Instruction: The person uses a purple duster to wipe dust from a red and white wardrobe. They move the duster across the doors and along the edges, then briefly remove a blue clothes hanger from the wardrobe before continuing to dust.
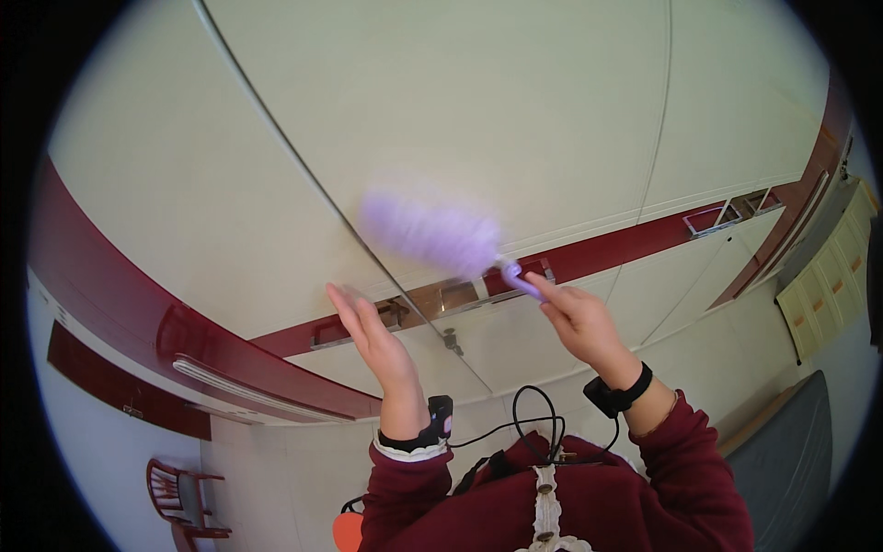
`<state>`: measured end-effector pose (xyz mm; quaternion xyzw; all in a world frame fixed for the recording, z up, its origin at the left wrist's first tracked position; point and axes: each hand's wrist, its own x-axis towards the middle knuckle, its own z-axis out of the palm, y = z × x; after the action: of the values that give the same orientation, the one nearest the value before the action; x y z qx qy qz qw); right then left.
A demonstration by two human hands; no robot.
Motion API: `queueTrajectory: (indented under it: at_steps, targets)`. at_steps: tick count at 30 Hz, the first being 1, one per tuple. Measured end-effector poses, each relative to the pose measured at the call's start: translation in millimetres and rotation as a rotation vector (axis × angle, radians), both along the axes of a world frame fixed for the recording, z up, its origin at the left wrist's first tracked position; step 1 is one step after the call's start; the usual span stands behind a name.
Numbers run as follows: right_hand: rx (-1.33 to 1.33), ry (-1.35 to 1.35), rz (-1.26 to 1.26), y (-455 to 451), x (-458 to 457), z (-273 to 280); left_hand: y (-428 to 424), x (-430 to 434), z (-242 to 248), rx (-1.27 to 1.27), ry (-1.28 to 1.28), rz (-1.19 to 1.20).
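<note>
A fluffy purple duster [431,231] with a purple plastic handle is blurred in front of a large pale cabinet door [441,103]. Its handle is gripped by my right hand [583,321], with the thumb side along the handle and the fluffy head pointing left. My left hand [376,345] is raised with the palm flat and fingers extended, holding nothing, to the lower left of the duster head. A long metal strip [303,169] runs diagonally down the cabinet front, passing behind the duster's left end.
Dark red cabinet trim [600,252] with metal-framed recesses [714,221] crosses below the doors. A wooden chair [183,493] stands at the lower left. To the right are a pale drawer unit [828,276] and a dark padded surface [786,455]. A black cable [517,414] links my wrist devices.
</note>
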<state>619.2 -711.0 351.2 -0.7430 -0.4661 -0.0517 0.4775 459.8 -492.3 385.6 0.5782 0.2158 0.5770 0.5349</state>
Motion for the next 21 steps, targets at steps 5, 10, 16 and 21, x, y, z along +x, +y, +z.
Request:
queueTrajectory:
  at_steps: [5,10,16,21]
  targets:
    - [-0.225,-0.156,-0.049,14.9,-11.3,4.7,14.6,-13.5,-10.0,-0.107,-0.035,-0.023]
    - [-0.196,-0.187,-0.02,20.5,-17.7,18.2,22.9,-23.8,-20.4,-0.115,-0.025,-0.035]
    - [-0.009,-0.061,-0.048,19.7,-14.6,31.8,23.5,-21.2,-26.3,-0.049,-0.014,-0.049]
    - [-0.322,-0.184,-0.138,1.8,-2.8,27.4,15.5,-7.9,-32.0,0.049,0.024,-0.07]
